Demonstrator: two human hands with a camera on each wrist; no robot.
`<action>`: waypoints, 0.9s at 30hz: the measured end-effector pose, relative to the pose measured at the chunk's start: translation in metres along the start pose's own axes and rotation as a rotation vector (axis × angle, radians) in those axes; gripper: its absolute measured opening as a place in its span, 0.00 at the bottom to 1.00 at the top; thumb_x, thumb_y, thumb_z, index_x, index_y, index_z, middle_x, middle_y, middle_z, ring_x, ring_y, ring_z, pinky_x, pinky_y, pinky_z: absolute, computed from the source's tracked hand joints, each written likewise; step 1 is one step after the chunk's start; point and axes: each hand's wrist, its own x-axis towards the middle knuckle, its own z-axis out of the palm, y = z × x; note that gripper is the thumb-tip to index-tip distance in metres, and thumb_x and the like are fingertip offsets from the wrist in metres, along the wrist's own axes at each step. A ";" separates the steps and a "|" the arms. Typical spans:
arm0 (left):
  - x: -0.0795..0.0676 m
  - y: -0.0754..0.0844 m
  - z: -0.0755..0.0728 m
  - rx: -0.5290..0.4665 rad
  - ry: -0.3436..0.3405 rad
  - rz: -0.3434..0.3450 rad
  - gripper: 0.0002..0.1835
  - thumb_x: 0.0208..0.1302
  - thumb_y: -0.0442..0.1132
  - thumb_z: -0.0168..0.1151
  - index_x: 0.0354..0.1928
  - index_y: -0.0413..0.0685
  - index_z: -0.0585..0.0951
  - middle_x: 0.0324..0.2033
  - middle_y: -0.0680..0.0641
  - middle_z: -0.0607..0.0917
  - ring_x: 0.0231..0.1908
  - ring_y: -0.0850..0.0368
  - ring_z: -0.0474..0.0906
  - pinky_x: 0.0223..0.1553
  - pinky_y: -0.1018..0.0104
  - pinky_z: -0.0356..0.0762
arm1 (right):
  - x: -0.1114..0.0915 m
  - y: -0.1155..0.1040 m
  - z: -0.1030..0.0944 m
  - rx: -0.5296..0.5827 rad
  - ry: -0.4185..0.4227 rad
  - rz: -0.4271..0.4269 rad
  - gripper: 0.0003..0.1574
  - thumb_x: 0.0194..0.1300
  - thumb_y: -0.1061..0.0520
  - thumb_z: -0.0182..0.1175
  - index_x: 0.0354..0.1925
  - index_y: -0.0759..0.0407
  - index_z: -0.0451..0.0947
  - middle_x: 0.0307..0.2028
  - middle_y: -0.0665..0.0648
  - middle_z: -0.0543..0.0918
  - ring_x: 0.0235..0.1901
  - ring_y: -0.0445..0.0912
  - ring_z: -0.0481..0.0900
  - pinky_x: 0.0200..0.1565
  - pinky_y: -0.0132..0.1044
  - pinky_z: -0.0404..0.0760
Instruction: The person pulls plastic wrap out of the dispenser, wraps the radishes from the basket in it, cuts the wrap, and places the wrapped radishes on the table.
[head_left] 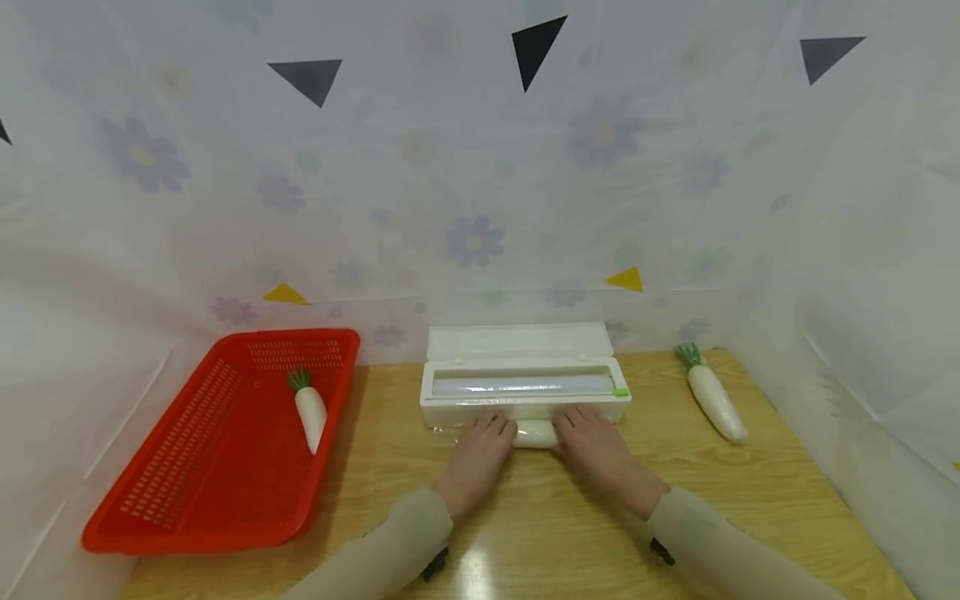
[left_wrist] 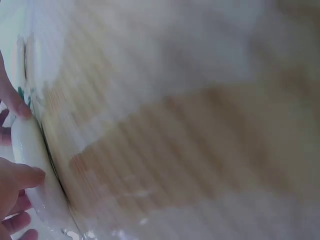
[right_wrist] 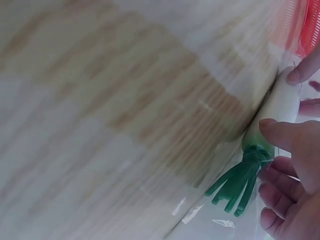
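A white radish (head_left: 535,433) with a green top (right_wrist: 240,182) lies sideways on the wooden table in front of the plastic wrap dispenser (head_left: 457,412). My left hand (head_left: 480,462) grips its plain end, thumb on the near side and fingers beyond. Nearer the green top, my right hand (head_left: 600,454) holds the radish the same way. Clear plastic wrap (right_wrist: 182,205) shows under and around the radish in the wrist views. Inside the dispenser, its lid raised, sits the wrap roll (head_left: 525,385).
To the left stands a red basket (head_left: 198,546) with another radish (head_left: 311,412) inside. At the right of the table (head_left: 540,533) lies a shiny radish (head_left: 716,404), seemingly in wrap. A green slider (head_left: 620,392) sits on the dispenser's right edge. A flowered sheet (head_left: 480,192) hangs behind.
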 end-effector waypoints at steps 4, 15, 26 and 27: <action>-0.001 0.002 0.003 0.017 -0.024 -0.050 0.11 0.65 0.31 0.68 0.47 0.48 0.80 0.46 0.49 0.82 0.50 0.53 0.78 0.49 0.59 0.80 | -0.001 -0.001 -0.001 0.018 0.003 0.018 0.26 0.58 0.54 0.78 0.48 0.63 0.78 0.46 0.59 0.81 0.49 0.56 0.78 0.53 0.52 0.77; -0.002 0.004 0.004 -0.140 0.039 -0.102 0.13 0.71 0.41 0.66 0.53 0.46 0.80 0.54 0.44 0.83 0.57 0.48 0.79 0.55 0.54 0.80 | -0.007 0.015 -0.017 0.061 0.101 0.013 0.24 0.61 0.54 0.76 0.50 0.64 0.80 0.43 0.59 0.84 0.43 0.54 0.83 0.48 0.51 0.82; 0.012 0.009 -0.008 -0.154 0.049 -0.047 0.14 0.75 0.48 0.64 0.55 0.50 0.81 0.52 0.48 0.83 0.57 0.51 0.78 0.64 0.55 0.74 | -0.013 0.081 -0.035 0.211 0.281 0.071 0.30 0.53 0.61 0.79 0.53 0.70 0.82 0.42 0.64 0.83 0.41 0.60 0.81 0.43 0.56 0.81; 0.015 0.010 -0.010 -0.164 0.038 -0.053 0.15 0.76 0.49 0.63 0.56 0.50 0.81 0.52 0.48 0.84 0.56 0.51 0.78 0.64 0.54 0.74 | -0.014 0.084 -0.034 0.231 0.272 0.090 0.31 0.53 0.60 0.79 0.54 0.70 0.82 0.44 0.65 0.83 0.43 0.60 0.81 0.44 0.56 0.81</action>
